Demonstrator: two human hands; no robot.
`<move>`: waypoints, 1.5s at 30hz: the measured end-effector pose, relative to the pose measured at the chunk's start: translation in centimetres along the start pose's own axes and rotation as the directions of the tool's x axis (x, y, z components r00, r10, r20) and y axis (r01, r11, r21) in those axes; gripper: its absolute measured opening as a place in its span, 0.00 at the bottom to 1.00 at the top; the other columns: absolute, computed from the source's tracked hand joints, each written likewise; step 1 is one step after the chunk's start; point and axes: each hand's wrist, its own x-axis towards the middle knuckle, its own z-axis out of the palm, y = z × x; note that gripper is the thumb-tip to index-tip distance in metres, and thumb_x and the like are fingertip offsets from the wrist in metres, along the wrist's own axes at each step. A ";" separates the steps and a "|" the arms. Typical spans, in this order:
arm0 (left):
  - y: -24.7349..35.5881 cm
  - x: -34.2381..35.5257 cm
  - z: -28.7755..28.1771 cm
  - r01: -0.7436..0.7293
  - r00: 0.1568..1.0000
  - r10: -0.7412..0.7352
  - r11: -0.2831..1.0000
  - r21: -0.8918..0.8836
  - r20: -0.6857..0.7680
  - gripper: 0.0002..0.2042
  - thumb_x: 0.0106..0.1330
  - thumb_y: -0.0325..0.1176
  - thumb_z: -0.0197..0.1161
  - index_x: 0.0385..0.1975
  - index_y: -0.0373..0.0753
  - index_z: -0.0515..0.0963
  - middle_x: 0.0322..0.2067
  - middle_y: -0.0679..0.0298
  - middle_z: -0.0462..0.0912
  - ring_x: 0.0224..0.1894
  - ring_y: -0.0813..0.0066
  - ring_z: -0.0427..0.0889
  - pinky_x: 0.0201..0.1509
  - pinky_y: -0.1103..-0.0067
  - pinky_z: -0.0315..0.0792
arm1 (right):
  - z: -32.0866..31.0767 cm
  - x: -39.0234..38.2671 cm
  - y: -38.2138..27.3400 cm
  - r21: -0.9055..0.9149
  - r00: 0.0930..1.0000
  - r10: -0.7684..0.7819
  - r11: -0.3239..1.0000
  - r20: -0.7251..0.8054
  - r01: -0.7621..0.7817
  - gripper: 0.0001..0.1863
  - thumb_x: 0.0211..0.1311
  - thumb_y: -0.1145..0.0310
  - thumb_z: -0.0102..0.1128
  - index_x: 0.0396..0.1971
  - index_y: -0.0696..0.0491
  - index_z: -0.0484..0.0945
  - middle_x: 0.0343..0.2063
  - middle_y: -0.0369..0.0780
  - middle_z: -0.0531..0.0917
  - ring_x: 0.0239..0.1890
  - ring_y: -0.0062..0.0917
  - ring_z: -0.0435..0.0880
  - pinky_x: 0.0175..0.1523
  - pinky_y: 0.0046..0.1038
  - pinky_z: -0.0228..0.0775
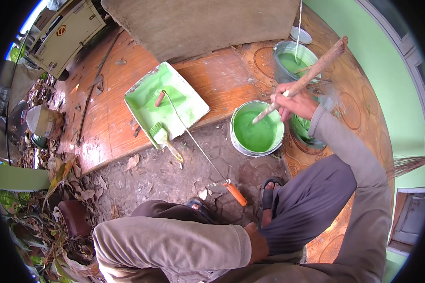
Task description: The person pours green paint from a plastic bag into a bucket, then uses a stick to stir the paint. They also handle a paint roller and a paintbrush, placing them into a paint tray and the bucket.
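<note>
Nearest the viewer, a grey-brown left sleeve point(174, 240) crosses the lap, and the left hand point(257, 244) emerges from it beside the bent knee; its fingers are mostly out of sight, so whether they are open or holding anything cannot be told. Two dark sandals point(268, 203) stand on the paved ground beyond. Between them and farther forward lies a paint roller point(234, 194), its orange handle over the ground, its thin rod running up to a small roller head inside a white tray point(199, 103). A paintbrush point(161, 134) with green bristles rests across the tray's near edge, and the tray itself sits on the orange-brown floor point(118, 118), smeared with green. To the right, a white bucket point(252, 152) holds green paint point(256, 134). The right hand point(295, 103) is closed firmly around a wooden stick point(322, 61), which slants down so that its lower end dips into this paint. A second container point(299, 127), partly hidden by the right forearm, also appears to contain green. Behind the hand stands a clear pail point(282, 71) of green paint. Farthest away are a brown board point(203, 23) and a cream cabinet point(71, 40).
</note>
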 end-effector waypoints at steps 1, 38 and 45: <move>0.1 0.3 0.3 0.004 1.000 -0.004 1.000 0.021 -0.018 0.11 0.53 0.38 0.61 0.34 0.42 0.77 0.31 0.66 0.79 0.35 0.70 0.82 0.42 0.71 0.69 | -0.2 0.2 0.4 -0.014 0.998 -0.033 0.999 -0.058 0.032 0.13 0.64 0.63 0.53 0.27 0.58 0.74 0.15 0.40 0.79 0.15 0.23 0.82 0.21 0.22 0.72; -0.4 0.6 0.1 0.000 1.000 0.000 1.000 0.012 0.011 0.14 0.48 0.39 0.65 0.35 0.42 0.78 0.31 0.65 0.80 0.34 0.69 0.83 0.40 0.71 0.69 | 0.8 -0.3 -0.2 -0.115 0.994 -0.045 0.993 -0.100 0.033 0.13 0.62 0.65 0.54 0.23 0.58 0.75 0.15 0.38 0.78 0.15 0.24 0.82 0.21 0.24 0.72; -0.6 0.7 -1.3 -0.011 0.994 0.014 1.000 -0.027 0.110 0.16 0.49 0.39 0.66 0.37 0.40 0.77 0.33 0.62 0.81 0.38 0.66 0.83 0.41 0.71 0.69 | 2.2 -1.1 -0.8 -0.219 0.990 -0.134 0.966 0.037 0.139 0.13 0.61 0.62 0.55 0.26 0.58 0.76 0.18 0.39 0.80 0.16 0.23 0.83 0.26 0.27 0.73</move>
